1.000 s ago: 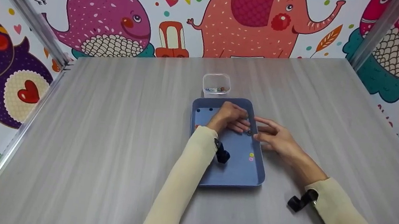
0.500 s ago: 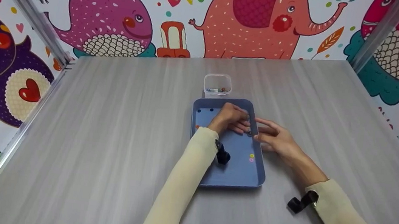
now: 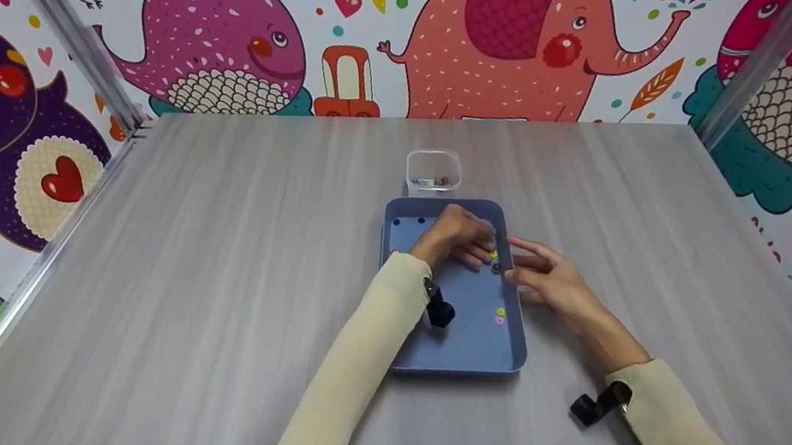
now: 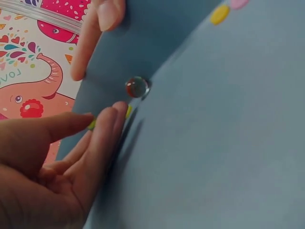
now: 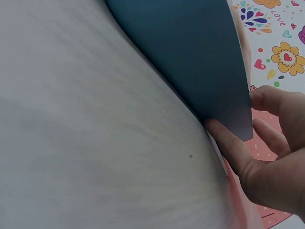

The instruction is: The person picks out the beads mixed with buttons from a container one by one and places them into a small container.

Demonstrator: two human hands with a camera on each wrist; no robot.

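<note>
A blue tray (image 3: 457, 343) lies on the table. My left hand (image 3: 457, 231) reaches inside it at the far right, pinching a small yellow piece (image 4: 92, 125) between thumb and finger in the left wrist view. Another yellow piece (image 4: 128, 110) shows just past the fingertips, against the wall. Beside it sits a glass marble (image 4: 137, 87) with red in it. My right hand (image 3: 555, 278) holds the tray's right wall from outside; in the right wrist view its thumb (image 5: 233, 148) lies low on the wall and fingers (image 5: 267, 98) meet the rim.
Behind the tray stands a clear plastic box (image 3: 434, 170) with several small coloured pieces. Inside the tray, a yellow ring (image 3: 500, 312) and a pink ring (image 3: 499, 320) lie by the right wall. Dark round pieces (image 3: 421, 219) lie near the far end.
A yellow piece now shows beside the left fingertips in the head view, where it was hidden before. Both hands have hardly moved, and the view has shifted slightly.
</note>
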